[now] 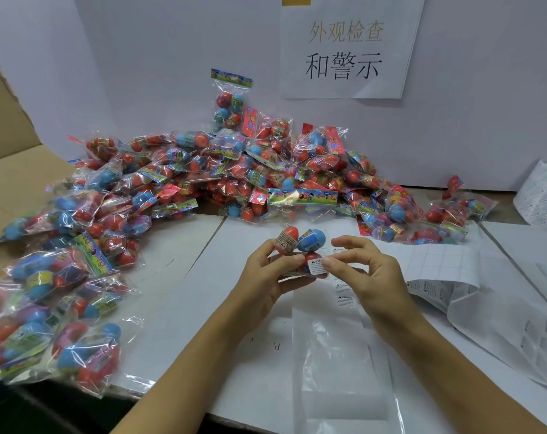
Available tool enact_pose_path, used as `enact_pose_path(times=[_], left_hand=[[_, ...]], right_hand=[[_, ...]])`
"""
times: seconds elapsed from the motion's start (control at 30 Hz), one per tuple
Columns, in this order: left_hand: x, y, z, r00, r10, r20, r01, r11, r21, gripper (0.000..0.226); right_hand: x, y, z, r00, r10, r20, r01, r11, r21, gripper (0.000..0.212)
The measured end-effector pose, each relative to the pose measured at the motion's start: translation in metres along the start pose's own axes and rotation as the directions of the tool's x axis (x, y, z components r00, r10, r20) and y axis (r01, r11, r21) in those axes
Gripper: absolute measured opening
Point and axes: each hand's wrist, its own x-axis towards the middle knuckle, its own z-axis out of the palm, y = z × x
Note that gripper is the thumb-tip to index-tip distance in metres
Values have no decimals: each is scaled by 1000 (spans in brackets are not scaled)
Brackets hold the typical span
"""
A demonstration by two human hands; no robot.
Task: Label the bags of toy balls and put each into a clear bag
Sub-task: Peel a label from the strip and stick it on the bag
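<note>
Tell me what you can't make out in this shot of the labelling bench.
Head view:
- Warning label text: too small.
- Held bag: lower part hidden by the left hand.
- Right hand: whether its fingertips touch the label is unclear.
- Label sheets: cut by the right edge.
</note>
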Motion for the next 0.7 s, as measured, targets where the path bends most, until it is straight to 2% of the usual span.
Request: enact_pose_path(times=[0.17,0.47,0.7], left_hand=[[-1,-1,-1,999,20,26,-21,1000,15,41],[-5,0,2,996,79,39,-82,994,77,54],[-4,-3,2,995,98,10,-98,992,79,47]], right_hand=[[0,1,1,1000,-2,5,2,1000,-12,8],[-2,0,1,1000,-16,-26,15,1000,-16,5],[-4,1,6,995,-48,-87,47,999,-14,13]])
